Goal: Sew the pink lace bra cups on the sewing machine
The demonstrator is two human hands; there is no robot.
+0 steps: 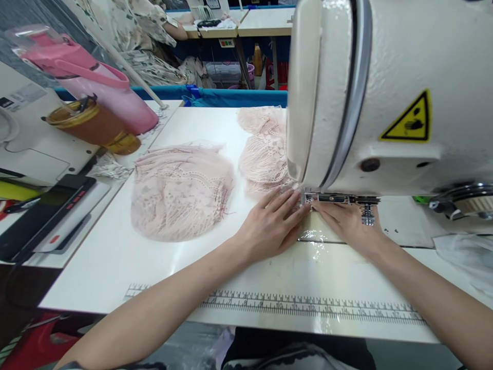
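My left hand lies palm down with its fingers stretched out, fingertips on pale pink lace fabric at the left of the presser foot. From the other side, my right hand reaches in beneath the sewing machine head. Its thumb and forefinger come together at the fabric's edge by the foot, and metal parts cover some of this hand. The lace runs back along the machine's left side, partly hidden behind the head. Apart from it, a gathered pink lace piece rests on the white table.
A printed ruler runs along the front edge. On the left stand a pink bottle, an amber cup and a black device. Behind the blue cloth edge, another person's arm shows at another table.
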